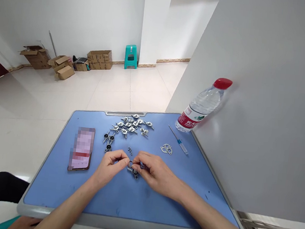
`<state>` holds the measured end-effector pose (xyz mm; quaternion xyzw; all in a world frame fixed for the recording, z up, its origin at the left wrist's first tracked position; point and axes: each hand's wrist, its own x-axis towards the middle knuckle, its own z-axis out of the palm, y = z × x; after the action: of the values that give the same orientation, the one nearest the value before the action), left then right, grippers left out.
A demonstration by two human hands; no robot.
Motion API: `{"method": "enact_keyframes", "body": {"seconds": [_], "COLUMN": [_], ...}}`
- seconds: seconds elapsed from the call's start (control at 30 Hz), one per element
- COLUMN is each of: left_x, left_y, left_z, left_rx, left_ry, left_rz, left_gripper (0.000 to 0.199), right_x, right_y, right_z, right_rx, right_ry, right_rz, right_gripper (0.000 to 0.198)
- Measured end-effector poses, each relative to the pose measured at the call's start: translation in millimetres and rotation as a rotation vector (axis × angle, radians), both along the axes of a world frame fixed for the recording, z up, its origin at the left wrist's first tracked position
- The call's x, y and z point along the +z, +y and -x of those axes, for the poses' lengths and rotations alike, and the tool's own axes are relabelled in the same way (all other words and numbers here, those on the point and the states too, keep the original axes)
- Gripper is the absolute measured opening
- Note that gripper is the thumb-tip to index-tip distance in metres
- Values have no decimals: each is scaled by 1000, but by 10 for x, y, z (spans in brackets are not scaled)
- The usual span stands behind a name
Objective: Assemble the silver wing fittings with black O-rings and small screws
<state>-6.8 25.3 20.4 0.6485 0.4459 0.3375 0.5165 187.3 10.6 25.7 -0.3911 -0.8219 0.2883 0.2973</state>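
My left hand (112,165) and my right hand (155,172) meet near the middle of the blue table. Thumbs and forefingers are closed from both sides on a small metal plate with a hole (130,163), partly hidden by the fingertips. Just below, a metal fitting with a stem (135,175) rests on the table, close under my right fingers. Something small and dark shows among the right fingers; I cannot make out its kind. Several tiny screws (130,150) lie right beyond the hands. Fittings with black round centres (108,147) sit to the left.
Farther back lies a pile of metal fittings (129,124). Flat metal plates (166,149) and a screwdriver (179,141) lie on the right, near a water bottle (200,107) beside a grey panel (265,116). A phone (83,149) occupies the table's left (51,183).
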Motion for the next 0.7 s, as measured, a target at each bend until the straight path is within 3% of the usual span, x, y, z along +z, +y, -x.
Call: {"method": "enact_keyframes", "body": {"seconds": [0.2, 0.4, 0.5, 0.6, 0.7], "left_x": [-28, -46, -36, -35, -45], "left_y": [17, 10, -2, -10, -31], "left_z": [-16, -50, -62, -64, -51], "left_rx": [173, 150, 130, 105, 97], "left_ry": [-57, -97, -125, -125, -35], "left_rz": [72, 180, 191, 170, 85], "left_gripper": [36, 37, 37, 39, 37], "right_x": [-114, -125, -137, -181, -226], "right_y": [0, -23, -42, -33, 35], "right_z": [-36, -15, 0, 7, -39], "right_rx": [-68, -81, -97, -126, -175], "right_ry": [-270, -351, -409, -419, -290], "right_rz": [-499, -839, -868, -761, -600], "right_gripper": [16, 19, 20, 23, 24]}}
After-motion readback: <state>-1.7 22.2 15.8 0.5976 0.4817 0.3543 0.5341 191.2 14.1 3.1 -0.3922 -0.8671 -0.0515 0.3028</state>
